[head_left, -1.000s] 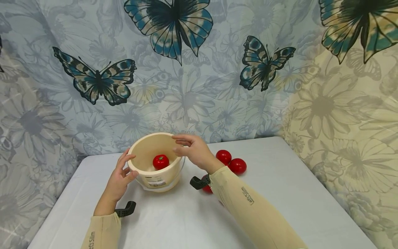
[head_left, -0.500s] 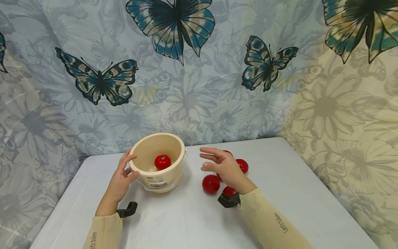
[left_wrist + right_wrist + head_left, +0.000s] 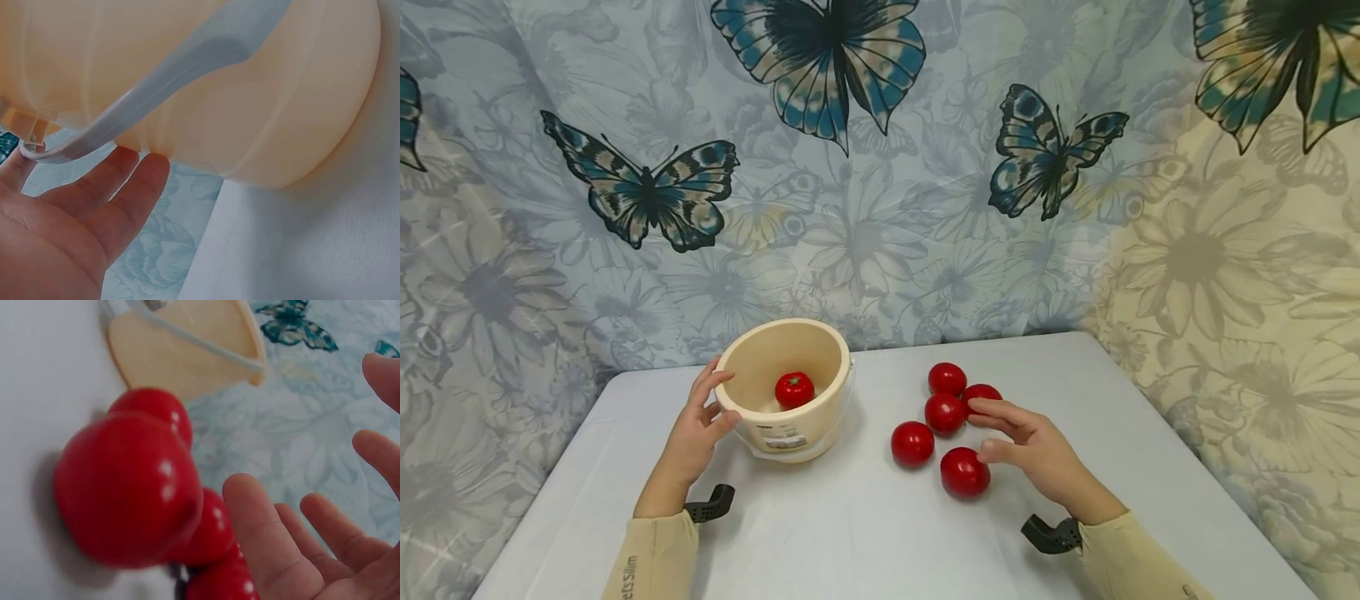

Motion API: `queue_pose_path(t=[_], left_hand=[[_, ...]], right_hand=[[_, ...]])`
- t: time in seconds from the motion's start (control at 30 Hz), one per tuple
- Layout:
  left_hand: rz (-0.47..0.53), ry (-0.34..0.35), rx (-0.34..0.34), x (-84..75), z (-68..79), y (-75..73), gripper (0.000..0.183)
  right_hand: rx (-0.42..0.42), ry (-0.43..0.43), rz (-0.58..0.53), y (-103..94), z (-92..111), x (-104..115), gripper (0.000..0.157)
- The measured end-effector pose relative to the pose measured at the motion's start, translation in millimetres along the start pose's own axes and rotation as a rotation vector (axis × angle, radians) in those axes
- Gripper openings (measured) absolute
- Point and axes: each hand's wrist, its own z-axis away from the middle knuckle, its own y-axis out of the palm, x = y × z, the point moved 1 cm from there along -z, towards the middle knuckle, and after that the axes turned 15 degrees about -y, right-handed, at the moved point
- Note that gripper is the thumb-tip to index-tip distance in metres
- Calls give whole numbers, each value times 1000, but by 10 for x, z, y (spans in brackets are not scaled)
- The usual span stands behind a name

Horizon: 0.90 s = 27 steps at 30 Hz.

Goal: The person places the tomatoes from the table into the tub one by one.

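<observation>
A cream bucket (image 3: 823,417) with a pale handle (image 3: 181,72) stands at the left of the table. One red tomato (image 3: 794,390) with a green top lies inside it. My left hand (image 3: 691,437) holds the bucket's left side, its fingers and thumb at the rim; in the left wrist view, fingertips touch the outer wall near the handle joint. My right hand (image 3: 1037,454) is spread beside the nearest tomato (image 3: 965,472), its thumb close to that tomato; whether they touch, I cannot tell. Nothing is held in it. Several more red tomatoes (image 3: 945,414) lie clustered behind.
A white-covered table (image 3: 850,533) lies under everything. A butterfly-patterned cloth (image 3: 865,225) hangs behind and along the sides. Each wrist wears a black camera mount (image 3: 1051,535). One single tomato (image 3: 913,443) sits between the bucket and the cluster.
My right hand has let go of the bucket's right rim and moved right and nearer, past the tomatoes, uncovering them. My left hand has stayed on the bucket.
</observation>
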Motion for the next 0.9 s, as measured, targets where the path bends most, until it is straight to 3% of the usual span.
queue_pose_path(t=[0.27, 0.53, 0.9], left_hand=[[-15, -2, 6, 19, 8, -15, 53], [-27, 3, -2, 62, -6, -50, 53], [-28, 1, 11, 74, -35, -39, 53]], right_hand=[[-17, 120, -14, -181, 275, -114, 53], [55, 173, -48, -152, 278, -275, 59], [63, 206, -7, -98, 322, -398, 63]])
